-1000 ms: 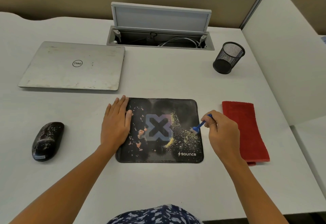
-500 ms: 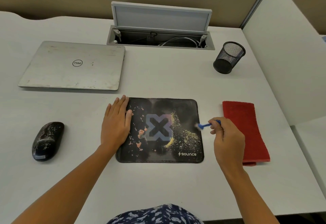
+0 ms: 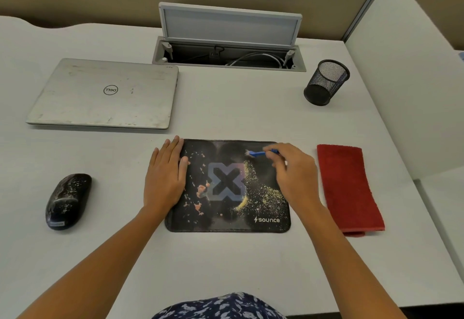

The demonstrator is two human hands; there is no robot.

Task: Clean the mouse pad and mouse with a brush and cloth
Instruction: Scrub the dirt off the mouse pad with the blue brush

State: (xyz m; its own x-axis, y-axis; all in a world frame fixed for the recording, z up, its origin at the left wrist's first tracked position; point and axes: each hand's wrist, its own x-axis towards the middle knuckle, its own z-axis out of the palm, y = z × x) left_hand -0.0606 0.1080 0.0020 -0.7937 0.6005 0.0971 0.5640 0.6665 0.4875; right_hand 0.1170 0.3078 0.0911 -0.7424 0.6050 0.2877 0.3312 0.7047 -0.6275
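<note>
Brush (image 3: 261,153) shifted up-left on mouse pad (image 3: 221,223) | right grip (image 3: 296,175) pinches it | left grip (image 3: 164,180) flat

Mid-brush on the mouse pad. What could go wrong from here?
1. The brush in the right hand could flick the yellow specks, if loose, off the mouse pad onto the red cloth lying to its right, dirtying it before wiping.
2. The left hand presses only the pad's left edge, so the right side may shift under strokes.
3. Debris swept off the far edge might land near the laptop.
</note>
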